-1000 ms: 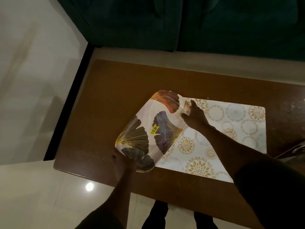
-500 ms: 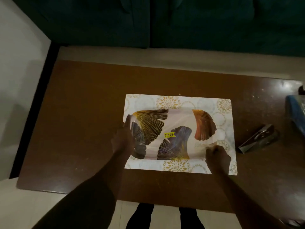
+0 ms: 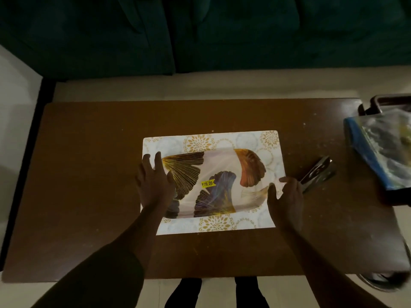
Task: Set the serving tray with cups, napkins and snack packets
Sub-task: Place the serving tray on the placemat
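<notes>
Since half a second ago both hands have let go: the left hand (image 3: pixel 153 185) has its fingers spread flat over the left end of the serving tray (image 3: pixel 222 181), and the right hand (image 3: pixel 287 196) sits loose by the right end, so neither grip is holding anything. The tray lies square on the patterned placemat (image 3: pixel 255 221), mid brown surface (image 3: pixel 89 174). A shiny packet (image 3: pixel 318 174) is just right of the mat.

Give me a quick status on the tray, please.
Left hand and right hand open at the tray ends. Tray flat on placemat, nothing on it.
</notes>
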The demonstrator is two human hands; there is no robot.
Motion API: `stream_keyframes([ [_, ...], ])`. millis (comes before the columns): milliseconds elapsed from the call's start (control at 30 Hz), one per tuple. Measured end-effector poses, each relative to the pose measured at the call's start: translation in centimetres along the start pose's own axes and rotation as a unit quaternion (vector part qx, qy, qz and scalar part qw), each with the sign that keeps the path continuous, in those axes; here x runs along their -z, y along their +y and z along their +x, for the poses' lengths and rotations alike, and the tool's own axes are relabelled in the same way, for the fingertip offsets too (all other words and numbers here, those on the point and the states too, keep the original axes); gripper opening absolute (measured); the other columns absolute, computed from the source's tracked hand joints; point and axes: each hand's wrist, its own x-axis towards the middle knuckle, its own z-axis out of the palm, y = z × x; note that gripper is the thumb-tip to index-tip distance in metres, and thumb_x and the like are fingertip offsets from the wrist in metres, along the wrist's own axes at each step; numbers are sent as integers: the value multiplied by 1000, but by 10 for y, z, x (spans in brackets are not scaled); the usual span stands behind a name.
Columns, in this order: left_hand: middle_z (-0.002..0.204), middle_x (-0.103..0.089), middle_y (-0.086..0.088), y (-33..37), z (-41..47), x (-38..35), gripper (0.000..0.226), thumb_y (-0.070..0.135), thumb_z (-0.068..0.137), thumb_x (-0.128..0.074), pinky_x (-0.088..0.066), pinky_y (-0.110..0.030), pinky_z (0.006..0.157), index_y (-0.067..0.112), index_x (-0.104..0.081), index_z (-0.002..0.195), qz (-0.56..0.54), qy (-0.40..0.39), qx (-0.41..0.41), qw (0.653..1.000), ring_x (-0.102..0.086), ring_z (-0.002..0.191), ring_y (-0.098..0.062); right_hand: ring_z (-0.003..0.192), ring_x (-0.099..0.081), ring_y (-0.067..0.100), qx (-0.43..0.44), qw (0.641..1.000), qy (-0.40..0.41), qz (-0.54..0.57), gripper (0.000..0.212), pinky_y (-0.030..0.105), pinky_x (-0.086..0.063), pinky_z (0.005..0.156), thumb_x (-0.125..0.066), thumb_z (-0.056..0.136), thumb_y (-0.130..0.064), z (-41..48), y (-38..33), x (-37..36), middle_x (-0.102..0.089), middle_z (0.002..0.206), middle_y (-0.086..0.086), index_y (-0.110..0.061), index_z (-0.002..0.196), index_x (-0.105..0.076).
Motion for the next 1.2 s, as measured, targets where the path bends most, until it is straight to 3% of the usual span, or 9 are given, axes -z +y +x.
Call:
stream_keyframes([
  [200, 149, -35, -14, 75, -13, 1, 63, 29, 91, -58, -42, -52, 98, 18, -32, 148, -86, -18, -71, 994, -38, 133, -37, 88, -52, 16, -20, 996, 80, 34, 29, 26, -46, 68, -59, 91, -27, 37, 3, 40, -59, 107, 13, -7, 111, -51],
  [367, 149, -36, -14, 149, -36, -11, 66, 30, 93, -55, -47, -48, 97, 21, -24, 151, -197, -91, -124, 968, -45, 130, -35, 109, -55, 22, -123, 972, 143, 141, 41, 27, -41, 84, -61, 89, -29, 68, 33, 77, -54, 122, 8, -11, 124, -49],
  [433, 143, -46, -12, 180, -44, -17, 60, 29, 94, -54, -51, -44, 92, 21, -30, 149, -227, -112, -125, 959, -54, 122, -31, 117, -52, 24, -183, 962, 119, 163, 47, 27, -38, 89, -59, 90, -34, 82, 53, 85, -52, 129, 9, -11, 130, -47],
  [567, 132, -62, -8, 245, -66, -31, 35, 22, 98, -49, -52, -33, 90, 18, -58, 132, -253, -170, -149, 941, -62, 114, -26, 126, -51, 27, -283, 932, -37, 223, 70, 40, -45, 101, -57, 87, -53, 107, 80, 83, -47, 144, 10, -15, 142, -36],
  [733, 149, -47, -4, 306, -90, -44, 54, 5, 97, -44, -49, -38, 101, 24, -39, 147, -291, -312, -116, 897, -52, 131, -28, 128, -52, 32, -201, 944, -154, 212, 82, 44, -49, 100, -70, 81, -41, 123, 86, 72, -47, 146, 12, -17, 148, -29],
  [800, 147, -49, -5, 319, -90, -46, 55, 7, 97, -41, -49, -36, 101, 25, -35, 149, -298, -312, -105, 896, -54, 129, -25, 119, -60, 29, -139, 962, -169, 163, 76, 42, -54, 94, -70, 82, -38, 124, 85, 70, -57, 136, 12, -17, 146, -35],
  [967, 145, -52, -6, 321, -70, -47, 58, -3, 92, -40, -48, -25, 70, 22, -42, 145, -376, -280, -9, 883, -58, 118, -17, 105, -69, 26, -4, 974, -217, 69, 66, 42, -59, 84, -68, 84, -34, 108, 81, 63, -66, 126, 8, -19, 143, -42],
  [1067, 145, -50, -12, 311, -58, -48, 59, -10, 91, -39, -52, -43, 83, 16, -43, 144, -411, -276, 36, 868, -55, 126, -27, 104, -70, 27, 13, 976, -211, 47, 71, 38, -60, 82, -69, 82, -34, 100, 80, 59, -65, 129, 7, -20, 145, -40],
  [1200, 140, -55, -14, 306, -54, -46, 50, -3, 95, -40, -54, -42, 86, 14, -46, 141, -423, -244, 46, 871, -57, 122, -29, 109, -67, 27, 1, 976, -214, 48, 73, 38, -59, 84, -67, 82, -42, 99, 78, 59, -62, 133, 6, -20, 146, -38],
])
